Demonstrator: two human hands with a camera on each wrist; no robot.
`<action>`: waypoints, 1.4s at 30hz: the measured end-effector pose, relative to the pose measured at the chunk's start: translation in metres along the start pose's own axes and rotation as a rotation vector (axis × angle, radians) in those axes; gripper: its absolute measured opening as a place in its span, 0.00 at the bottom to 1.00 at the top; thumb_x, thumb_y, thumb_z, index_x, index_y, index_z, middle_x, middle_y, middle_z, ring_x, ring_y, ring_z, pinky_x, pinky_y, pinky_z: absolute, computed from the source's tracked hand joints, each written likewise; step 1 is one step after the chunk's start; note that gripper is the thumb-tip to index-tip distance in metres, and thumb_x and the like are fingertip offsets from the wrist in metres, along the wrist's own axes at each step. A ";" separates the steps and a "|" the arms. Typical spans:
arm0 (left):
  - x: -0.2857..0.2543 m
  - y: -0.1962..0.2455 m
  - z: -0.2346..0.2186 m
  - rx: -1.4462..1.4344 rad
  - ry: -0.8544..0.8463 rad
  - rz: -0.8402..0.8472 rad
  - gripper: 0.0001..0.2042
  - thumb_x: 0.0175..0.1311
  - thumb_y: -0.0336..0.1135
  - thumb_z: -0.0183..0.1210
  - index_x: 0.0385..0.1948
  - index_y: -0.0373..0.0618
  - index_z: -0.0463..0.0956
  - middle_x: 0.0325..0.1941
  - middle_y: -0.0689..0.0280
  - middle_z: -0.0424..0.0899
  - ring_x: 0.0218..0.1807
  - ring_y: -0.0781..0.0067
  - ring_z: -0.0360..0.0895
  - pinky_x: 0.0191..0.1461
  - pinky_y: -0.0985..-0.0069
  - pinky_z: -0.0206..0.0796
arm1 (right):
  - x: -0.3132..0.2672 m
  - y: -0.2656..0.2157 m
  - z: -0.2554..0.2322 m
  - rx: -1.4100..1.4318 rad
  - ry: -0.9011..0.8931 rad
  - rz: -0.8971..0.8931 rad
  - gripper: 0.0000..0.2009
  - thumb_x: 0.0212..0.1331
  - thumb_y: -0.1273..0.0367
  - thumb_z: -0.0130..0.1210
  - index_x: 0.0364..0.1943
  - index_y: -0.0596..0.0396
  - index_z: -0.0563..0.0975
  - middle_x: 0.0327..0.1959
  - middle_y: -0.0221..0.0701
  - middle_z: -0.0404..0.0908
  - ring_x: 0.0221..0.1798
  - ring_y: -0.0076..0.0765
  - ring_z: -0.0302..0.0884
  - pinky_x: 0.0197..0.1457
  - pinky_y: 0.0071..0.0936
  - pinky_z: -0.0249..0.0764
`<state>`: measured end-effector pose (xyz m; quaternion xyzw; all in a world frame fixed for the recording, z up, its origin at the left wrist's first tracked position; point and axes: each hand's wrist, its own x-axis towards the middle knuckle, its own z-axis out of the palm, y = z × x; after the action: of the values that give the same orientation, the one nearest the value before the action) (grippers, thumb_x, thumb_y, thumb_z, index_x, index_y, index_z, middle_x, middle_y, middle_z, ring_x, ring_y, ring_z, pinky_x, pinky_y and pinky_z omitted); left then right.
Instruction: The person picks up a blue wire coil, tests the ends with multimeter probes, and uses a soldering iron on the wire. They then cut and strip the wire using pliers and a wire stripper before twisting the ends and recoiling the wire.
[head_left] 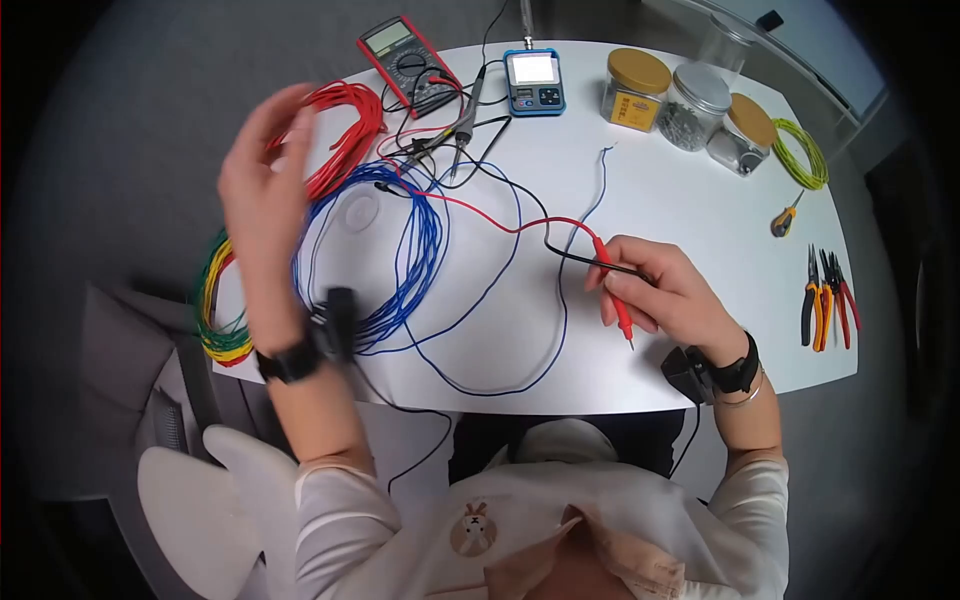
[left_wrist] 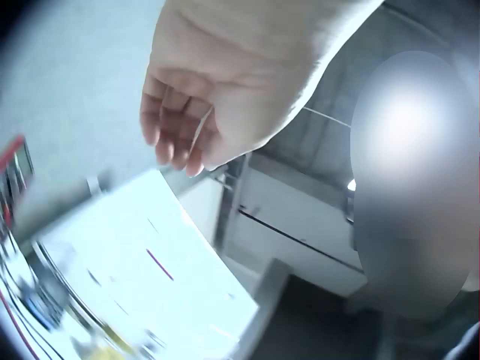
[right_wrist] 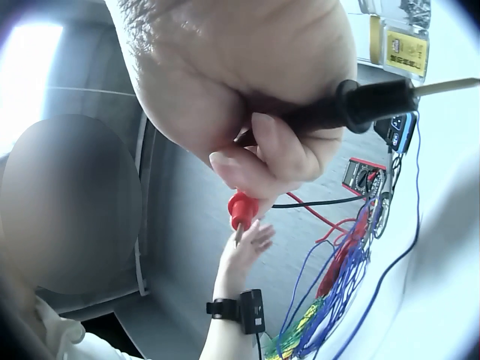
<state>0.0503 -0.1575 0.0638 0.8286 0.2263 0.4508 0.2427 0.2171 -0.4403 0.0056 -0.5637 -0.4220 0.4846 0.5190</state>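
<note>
My right hand [head_left: 672, 285] grips two multimeter test probes above the front right of the table. The red test probe [head_left: 623, 312] points its metal tip down toward me, and in the right wrist view the black test probe [right_wrist: 367, 105] crosses my palm with its tip sticking out. My left hand [head_left: 262, 195] is raised over the left side with loosely bent fingers and nothing in them. Below it lie a red wire coil [head_left: 362, 130] and a large blue wire coil [head_left: 428, 250]. The probe leads run back to a red multimeter [head_left: 395, 42].
A blue-framed instrument [head_left: 535, 98], a soldering iron [head_left: 466, 125] and lidded jars [head_left: 697, 105] stand at the back. Pliers [head_left: 823, 305], a screwdriver [head_left: 784, 222] and a yellow-green wire coil [head_left: 815, 160] lie right. A multicolored wire coil [head_left: 212, 310] hangs at the left edge.
</note>
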 end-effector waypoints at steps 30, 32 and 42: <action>-0.023 -0.010 0.162 -0.462 -0.915 -0.217 0.13 0.63 0.40 0.54 0.35 0.39 0.80 0.22 0.70 0.77 0.25 0.85 0.71 0.31 0.85 0.64 | 0.022 0.044 0.001 -0.744 -0.081 -0.380 0.10 0.54 0.66 0.58 0.40 0.50 0.78 0.26 0.32 0.78 0.25 0.39 0.74 0.30 0.30 0.71; -0.033 -0.017 0.167 -0.523 -0.909 -0.233 0.12 0.62 0.38 0.56 0.36 0.39 0.81 0.23 0.68 0.79 0.26 0.85 0.73 0.32 0.85 0.66 | 0.023 0.039 0.000 -0.824 -0.091 -0.367 0.10 0.54 0.67 0.57 0.41 0.49 0.78 0.26 0.32 0.78 0.26 0.39 0.75 0.31 0.30 0.72; -0.040 -0.031 0.159 -0.615 -1.108 -0.240 0.13 0.57 0.31 0.61 0.43 0.39 0.78 0.34 0.66 0.82 0.36 0.81 0.77 0.42 0.83 0.69 | 0.093 0.024 -0.027 -0.895 0.403 -0.525 0.09 0.45 0.71 0.59 0.32 0.54 0.74 0.24 0.36 0.77 0.27 0.44 0.76 0.30 0.31 0.73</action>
<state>0.1622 -0.1885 -0.0561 0.8002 0.0191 -0.0298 0.5986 0.2590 -0.3560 -0.0288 -0.6865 -0.6053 -0.0050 0.4029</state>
